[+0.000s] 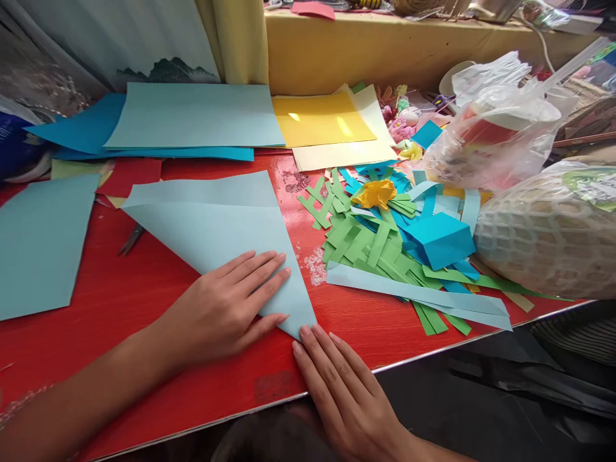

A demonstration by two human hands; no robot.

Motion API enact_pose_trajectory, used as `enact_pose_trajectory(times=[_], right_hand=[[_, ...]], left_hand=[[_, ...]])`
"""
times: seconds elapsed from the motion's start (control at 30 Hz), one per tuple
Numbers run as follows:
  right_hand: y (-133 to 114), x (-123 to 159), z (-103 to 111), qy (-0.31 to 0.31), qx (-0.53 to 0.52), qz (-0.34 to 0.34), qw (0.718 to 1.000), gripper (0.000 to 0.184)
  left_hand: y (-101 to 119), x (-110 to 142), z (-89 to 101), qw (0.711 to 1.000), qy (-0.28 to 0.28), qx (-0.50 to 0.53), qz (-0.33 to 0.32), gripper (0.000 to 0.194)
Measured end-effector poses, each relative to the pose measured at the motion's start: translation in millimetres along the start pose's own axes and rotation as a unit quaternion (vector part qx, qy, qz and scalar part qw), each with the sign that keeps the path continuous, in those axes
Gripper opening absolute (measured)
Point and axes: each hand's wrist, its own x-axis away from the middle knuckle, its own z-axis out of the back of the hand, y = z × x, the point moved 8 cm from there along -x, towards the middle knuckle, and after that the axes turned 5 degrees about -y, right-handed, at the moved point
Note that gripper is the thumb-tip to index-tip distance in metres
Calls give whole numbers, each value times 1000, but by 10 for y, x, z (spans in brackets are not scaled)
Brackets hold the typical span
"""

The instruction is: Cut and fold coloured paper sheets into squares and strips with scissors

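A pale blue sheet of paper [216, 218] lies folded diagonally on the red table [144, 295], its pointed corner toward the front edge. My left hand [226, 308] lies flat on the folded part, fingers stretched out and pressing it down. My right hand [337, 378] rests at the table's front edge, fingers together and extended, fingertips touching the paper's pointed corner. Neither hand grips anything.
A heap of green and blue paper strips [380, 244] with a blue folded box [440, 239] and a yellow crumpled piece [380, 192] lies right. Scissors [131, 239] peek from under the sheet. More sheets [192, 119] at back, yellow paper [322, 119], plastic bags [500, 128] far right.
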Motion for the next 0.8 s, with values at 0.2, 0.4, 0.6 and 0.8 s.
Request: enact_pose_trajectory(times=[0.2, 0.4, 0.6, 0.8], right_hand=[[67, 45, 69, 8, -30, -34, 999, 38], [52, 32, 33, -7, -4, -46, 999, 39], [24, 25, 17, -10, 23, -59, 998, 41], [30, 5, 21, -41, 32, -74, 996, 45]], left_hand=[[-34, -1, -28, 1000, -19, -2, 4, 56], [-27, -9, -28, 1000, -13, -17, 12, 56], [-46, -25, -43, 1000, -17, -4, 26, 55], [-62, -46, -58, 999, -22, 17, 33, 56]])
